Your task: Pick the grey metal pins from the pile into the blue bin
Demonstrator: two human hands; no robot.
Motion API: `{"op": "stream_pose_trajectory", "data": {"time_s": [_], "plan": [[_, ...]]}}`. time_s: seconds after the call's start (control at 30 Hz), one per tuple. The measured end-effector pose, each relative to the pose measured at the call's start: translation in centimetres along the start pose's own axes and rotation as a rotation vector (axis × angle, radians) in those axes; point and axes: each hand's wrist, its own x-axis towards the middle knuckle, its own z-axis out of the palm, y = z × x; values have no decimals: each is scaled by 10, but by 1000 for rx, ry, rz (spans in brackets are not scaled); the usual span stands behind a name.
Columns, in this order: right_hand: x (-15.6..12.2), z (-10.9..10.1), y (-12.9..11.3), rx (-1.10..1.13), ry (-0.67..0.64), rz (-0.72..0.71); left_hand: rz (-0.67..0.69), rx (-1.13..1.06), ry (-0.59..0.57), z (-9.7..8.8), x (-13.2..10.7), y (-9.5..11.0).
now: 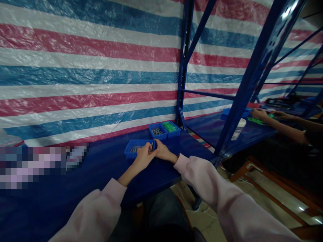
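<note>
both hands are out on the blue bench (106, 168), meeting at the right end of a blue tray (131, 153). left hand (143, 157) has its fingers curled tight, pinched on a small dark piece (154, 145) right at the tray's corner. right hand (163, 153) lies low just beside it, fingertips touching the same spot (can't tell whether they're gripping or only resting). behind them sit two small bins side by side: left bin (157, 131) with dark metal bits, right bin (171, 127) with green ones. far right, past the post (242, 97), a co-worker's hand (261, 115) rests near a white bottle (238, 129).
</note>
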Motion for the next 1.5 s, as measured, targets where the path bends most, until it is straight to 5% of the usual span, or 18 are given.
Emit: {"op": "stream_pose_trajectory", "data": {"time_s": [0.27, 0.43, 0.53, 0.7, 0.9, 1.13, 1.5], "plan": [[7, 1, 1, -82, -2, -48, 100, 51, -99, -32, 24, -54], [20, -24, -1, -298, 314, -137, 154, 136, -109, -40, 29, -63], [30, -32, 0, -443, 489, -47, 161, 182, -82, -37, 32, -67], [48, -28, 14, -509, 513, 105, 178, 170, -101, -37, 43, -76], [53, -18, 21, -517, 628, 136, 188, 56, -139, -32, 58, -77], [50, -13, 22, -540, 668, 134, 117, 32, -30, -18, 68, -72], [47, -14, 18, -614, 682, 206, 123, 232, 17, -6, 71, -68]]}}
